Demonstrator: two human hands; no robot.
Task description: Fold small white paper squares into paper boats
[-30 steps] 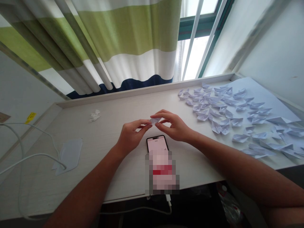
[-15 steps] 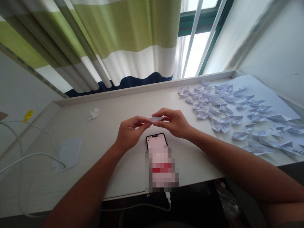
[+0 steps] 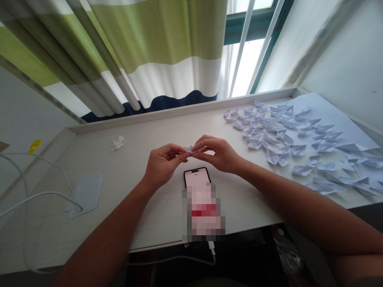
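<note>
Between my two hands is a small folded piece of white paper (image 3: 190, 150), held just above the table. My left hand (image 3: 163, 162) pinches its left end between thumb and fingers. At the other end, the thumb and fingers of my right hand (image 3: 220, 154) are closed on it too. The fingertips hide much of the paper, so its exact shape is unclear. Just below my hands lies a phone (image 3: 196, 179) with a lit screen, its lower part blurred out. Many folded paper boats (image 3: 281, 129) are spread over the right side of the table.
A flat white sheet (image 3: 317, 105) lies under some boats at the far right. Crumpled tissue (image 3: 117, 143) sits at the back left. A white paper piece (image 3: 86, 195) lies under a cable (image 3: 56, 194) on the left. Another cable (image 3: 179, 258) hangs along the front edge.
My right fingers have shifted slightly on the paper and my left fingertips have curled a little. Less of the paper's flat face shows now. Everything else stays put.
</note>
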